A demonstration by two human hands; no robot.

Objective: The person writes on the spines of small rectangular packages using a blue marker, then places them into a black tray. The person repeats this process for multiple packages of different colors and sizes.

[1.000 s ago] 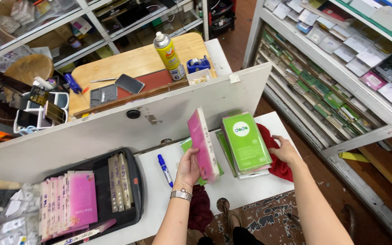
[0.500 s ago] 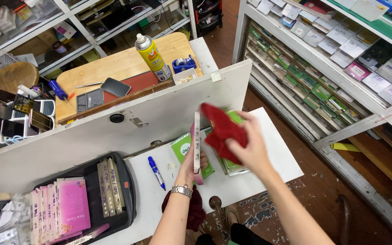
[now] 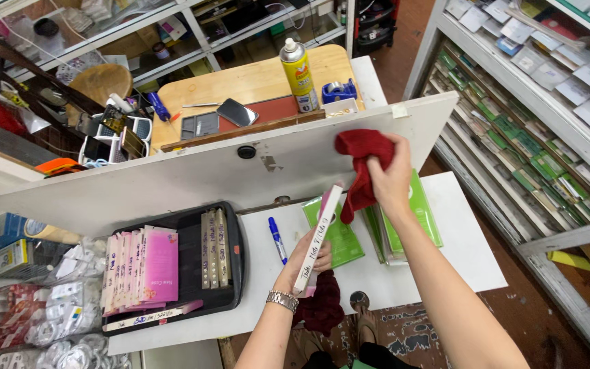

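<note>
— Start with the big things: what's moved on the white desk?

— The desk itself is as it was, with the black tray of pink and grey boxes at its left end. What changed is above it. A second ago the right hand lay low on the stack of green boxes with the dark red cloth under it; now it has come up off the stack, its fingers bunched tight around that cloth, which hangs against the top end of the box.

— And the box?

— A flat pink box with a white edge. The left hand pinches its lower end, thumb on one face and fingers behind. It was stood nearly upright beside the green stack earlier; now it is lifted clear over the desk and tilted, white edge toward us, the top leaning up to the cloth.

— So the wiping is on?

— I'd judge so: cloth and box have only just been brought together, at the top corner, so most of the box looks unwiped yet.

— Anything small?

— The blue pen lies just left of the box, unmoved, and one green box lies flat under it.
</note>
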